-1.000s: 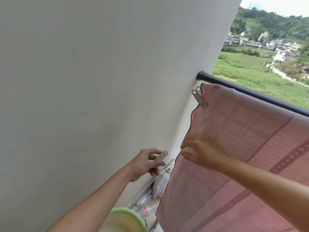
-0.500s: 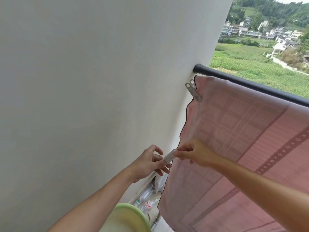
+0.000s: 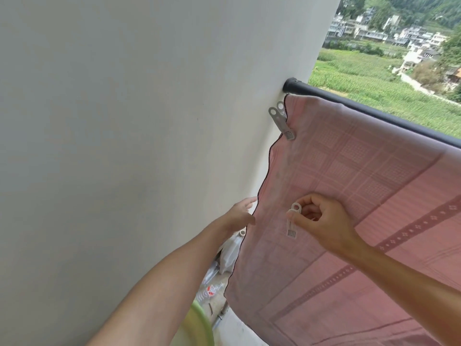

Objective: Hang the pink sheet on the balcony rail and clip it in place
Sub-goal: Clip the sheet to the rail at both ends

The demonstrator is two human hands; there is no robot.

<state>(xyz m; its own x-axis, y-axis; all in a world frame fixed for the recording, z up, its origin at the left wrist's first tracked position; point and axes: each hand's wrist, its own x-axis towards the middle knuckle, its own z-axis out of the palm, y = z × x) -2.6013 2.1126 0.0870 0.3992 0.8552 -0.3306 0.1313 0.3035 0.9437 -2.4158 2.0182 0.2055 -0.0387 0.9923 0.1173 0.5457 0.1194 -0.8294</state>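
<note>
1. Step: second clipping. The pink sheet [image 3: 361, 196] hangs over the rail [image 3: 374, 106], one clip [image 3: 283, 122] on its top corner.
2. My right hand [image 3: 321, 221] pinches a spare clip [image 3: 292, 224]; my left hand [image 3: 240, 216] reaches behind the edge, fingers apart.
3. Next: open it over the edge.
4. Change: the clip passed from left to right.

Pink sheet [image 3: 361, 196] over black rail [image 3: 374, 109]
</note>
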